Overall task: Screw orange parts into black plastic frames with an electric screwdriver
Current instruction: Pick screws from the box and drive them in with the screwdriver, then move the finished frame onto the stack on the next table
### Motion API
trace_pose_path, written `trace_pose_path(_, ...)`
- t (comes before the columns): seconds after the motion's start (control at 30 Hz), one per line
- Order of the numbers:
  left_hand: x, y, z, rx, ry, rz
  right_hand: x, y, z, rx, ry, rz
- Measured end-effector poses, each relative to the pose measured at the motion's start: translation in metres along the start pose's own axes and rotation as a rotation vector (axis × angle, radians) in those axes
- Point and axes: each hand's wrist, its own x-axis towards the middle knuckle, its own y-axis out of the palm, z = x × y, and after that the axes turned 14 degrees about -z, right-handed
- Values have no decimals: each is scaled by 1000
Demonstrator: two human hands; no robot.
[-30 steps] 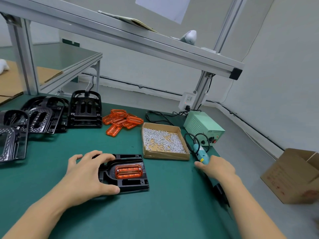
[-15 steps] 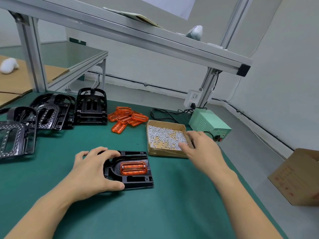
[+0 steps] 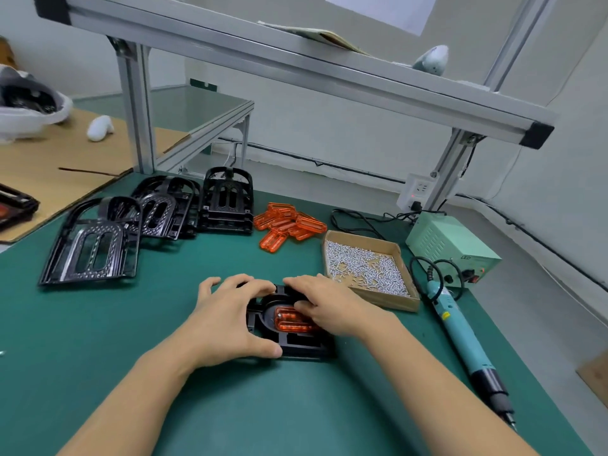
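Note:
A black plastic frame (image 3: pixel 296 348) lies flat on the green mat in front of me, with an orange part (image 3: pixel 289 320) seated in its middle. My left hand (image 3: pixel 230 320) grips the frame's left side, fingers curled over the far edge and thumb on the near edge. My right hand (image 3: pixel 329 304) lies over the orange part's right end, thumb pinched against forefinger as if on a screw, which is too small to see. The teal electric screwdriver (image 3: pixel 460 334) lies on the mat to the right, held by neither hand.
A cardboard box of screws (image 3: pixel 365 268) sits just right of the frame. Loose orange parts (image 3: pixel 286 225) and stacked black frames (image 3: pixel 227 199) (image 3: pixel 95 245) lie at the back. A green power supply (image 3: pixel 450 245) stands at the right edge. An aluminium rail (image 3: pixel 296 70) runs overhead.
My right hand let go of the screwdriver, reached to the screw box, then came back over the orange part. My left hand kept its hold on the frame.

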Motion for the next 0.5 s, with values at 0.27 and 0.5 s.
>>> trace_pose_path(0.27, -1, -4, 0, -30, 6, 25, -1, -1, 2, 111, 27, -49)
trace_pose_path(0.5, -9, -13, 8, -33, 40, -7, -2, -4, 1, 336, 145, -89)
